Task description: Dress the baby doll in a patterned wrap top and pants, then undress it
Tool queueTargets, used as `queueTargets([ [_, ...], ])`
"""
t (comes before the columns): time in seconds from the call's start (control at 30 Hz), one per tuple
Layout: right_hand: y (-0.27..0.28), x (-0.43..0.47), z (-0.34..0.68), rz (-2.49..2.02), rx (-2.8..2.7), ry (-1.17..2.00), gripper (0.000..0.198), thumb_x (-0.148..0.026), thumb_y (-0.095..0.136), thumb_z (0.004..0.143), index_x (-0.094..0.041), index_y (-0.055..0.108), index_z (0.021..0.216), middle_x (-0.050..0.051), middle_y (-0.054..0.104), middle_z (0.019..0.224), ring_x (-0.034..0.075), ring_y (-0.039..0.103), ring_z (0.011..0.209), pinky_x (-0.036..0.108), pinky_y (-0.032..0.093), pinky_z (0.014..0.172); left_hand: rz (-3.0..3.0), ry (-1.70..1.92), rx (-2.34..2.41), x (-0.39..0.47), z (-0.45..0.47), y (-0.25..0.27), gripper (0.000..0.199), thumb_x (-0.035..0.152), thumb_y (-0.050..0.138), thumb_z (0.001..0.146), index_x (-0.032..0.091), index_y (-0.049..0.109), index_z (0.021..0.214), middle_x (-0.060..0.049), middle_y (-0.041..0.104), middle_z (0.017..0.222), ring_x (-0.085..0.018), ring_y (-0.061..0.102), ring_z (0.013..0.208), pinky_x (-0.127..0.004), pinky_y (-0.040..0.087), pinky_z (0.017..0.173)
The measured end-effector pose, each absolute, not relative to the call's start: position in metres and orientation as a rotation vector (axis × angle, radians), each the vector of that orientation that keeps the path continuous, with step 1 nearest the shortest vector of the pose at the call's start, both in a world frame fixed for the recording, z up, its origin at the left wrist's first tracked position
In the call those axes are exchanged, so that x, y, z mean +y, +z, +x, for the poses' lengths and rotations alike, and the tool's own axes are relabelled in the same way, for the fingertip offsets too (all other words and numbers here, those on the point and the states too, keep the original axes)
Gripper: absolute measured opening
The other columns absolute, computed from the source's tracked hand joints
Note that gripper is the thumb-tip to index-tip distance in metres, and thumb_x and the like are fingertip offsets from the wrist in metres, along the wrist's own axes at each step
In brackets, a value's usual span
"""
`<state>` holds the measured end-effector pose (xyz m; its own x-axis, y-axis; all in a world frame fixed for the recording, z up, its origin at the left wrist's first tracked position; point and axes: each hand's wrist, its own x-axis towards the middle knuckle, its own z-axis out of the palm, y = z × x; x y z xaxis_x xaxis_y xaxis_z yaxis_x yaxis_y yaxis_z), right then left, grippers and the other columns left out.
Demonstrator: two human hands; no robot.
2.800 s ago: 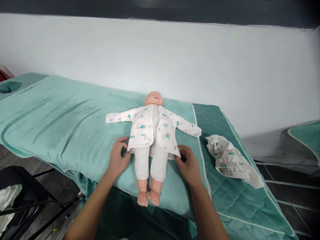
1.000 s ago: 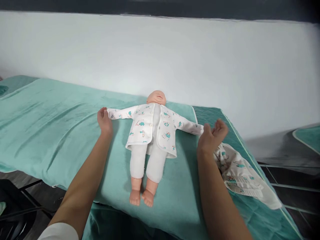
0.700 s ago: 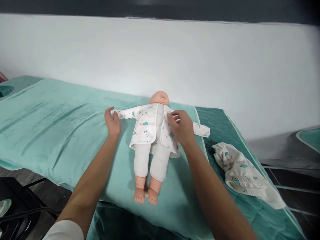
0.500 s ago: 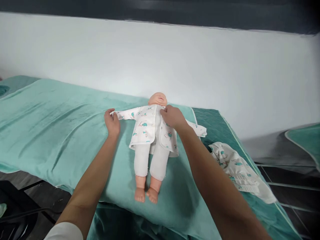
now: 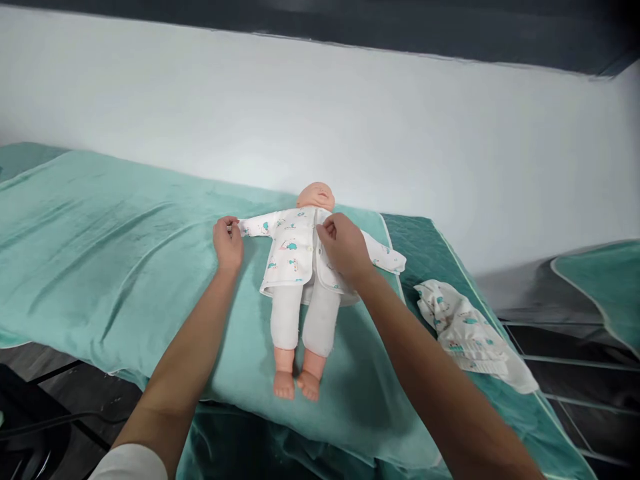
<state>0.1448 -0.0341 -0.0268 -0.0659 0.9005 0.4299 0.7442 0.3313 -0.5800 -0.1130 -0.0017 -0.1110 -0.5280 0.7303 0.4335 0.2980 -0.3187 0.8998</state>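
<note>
A baby doll lies on its back, dressed in a white printed jacket over white leggings. My left hand is closed at the end of the outstretched sleeve on the left; the doll's hand there is hidden. Over the chest, my right hand pinches the edge of the jacket's right front panel, which now nearly meets the other panel. The second sleeve lies out to the right. Both bare feet point toward me.
A light green blanket covers the bed, with a darker green quilted cover at the right. Crumpled printed baby clothing lies there. A white wall rises behind, and a metal rack stands at the right.
My right hand has drawn the jacket's front panel inward, narrowing the gap down the chest. My left hand stays at the sleeve end. The view has shifted slightly.
</note>
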Motion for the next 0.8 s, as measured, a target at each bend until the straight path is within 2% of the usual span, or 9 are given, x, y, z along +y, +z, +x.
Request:
queueTargets([
  [0.2, -0.058, -0.125, 0.163, -1.222, -1.901, 0.328, 0.005, -0.029, 0.054, 0.096, -0.024, 0.053, 0.094, 0.004, 0.056, 0.090, 0.019, 0.055, 0.079, 0.035, 0.047, 0.073, 1.452, 1.705, 1.518, -0.027, -0.097, -0.103, 0.015, 0.025, 0.057, 0.090, 0.023, 0.066, 0.102, -0.003, 0.067, 0.094, -0.019, 0.058, 0.083, -0.031, 0.043, 0.080],
  [0.33, -0.079, -0.155, 0.180, -1.190, -1.861, 0.325, 0.012, -0.027, 0.056, 0.096, -0.025, 0.055, 0.108, 0.007, 0.060, 0.104, 0.022, 0.058, 0.090, 0.039, 0.050, 0.079, 1.724, 1.515, 1.317, -0.067, -0.082, -0.096, 0.019, 0.027, 0.062, 0.088, 0.026, 0.068, 0.106, -0.004, 0.068, 0.097, -0.021, 0.060, 0.093, -0.034, 0.046, 0.087],
  [0.53, -0.107, -0.158, 0.195, -1.259, -1.697, 0.189, 0.030, -0.030, 0.063, 0.091, -0.023, 0.055, 0.119, 0.012, 0.060, 0.119, 0.028, 0.055, 0.114, 0.049, 0.048, 0.094, 2.108, 1.348, 1.186, -0.124, -0.080, -0.097, 0.037, 0.020, 0.061, 0.085, 0.027, 0.063, 0.121, -0.010, 0.063, 0.121, -0.026, 0.057, 0.114, -0.041, 0.046, 0.100],
  [0.6, -0.113, -0.155, 0.196, -1.337, -1.615, 0.191, 0.028, -0.030, 0.061, 0.091, -0.021, 0.056, 0.117, 0.013, 0.060, 0.117, 0.027, 0.056, 0.111, 0.047, 0.049, 0.091, 2.207, 1.327, 1.200, -0.132, -0.081, -0.100, 0.042, 0.015, 0.057, 0.085, 0.026, 0.060, 0.125, -0.011, 0.061, 0.122, -0.026, 0.057, 0.115, -0.042, 0.046, 0.101],
  [0.67, -0.117, -0.152, 0.197, -1.446, -1.538, 0.248, 0.027, -0.034, 0.060, 0.090, -0.019, 0.057, 0.113, 0.011, 0.061, 0.107, 0.025, 0.058, 0.098, 0.043, 0.050, 0.085, 2.314, 1.292, 1.241, -0.135, -0.082, -0.104, 0.043, 0.012, 0.054, 0.086, 0.026, 0.058, 0.127, -0.011, 0.060, 0.121, -0.026, 0.057, 0.115, -0.042, 0.048, 0.100],
  [0.8, -0.119, -0.148, 0.196, -1.636, -1.519, 0.416, 0.035, -0.041, 0.063, 0.085, -0.018, 0.057, 0.111, 0.003, 0.061, 0.086, 0.020, 0.057, 0.075, 0.037, 0.046, 0.073, 2.467, 1.241, 1.401, -0.131, -0.080, -0.109, 0.034, 0.012, 0.048, 0.092, 0.019, 0.057, 0.124, -0.011, 0.063, 0.112, -0.025, 0.059, 0.104, -0.040, 0.051, 0.090],
])
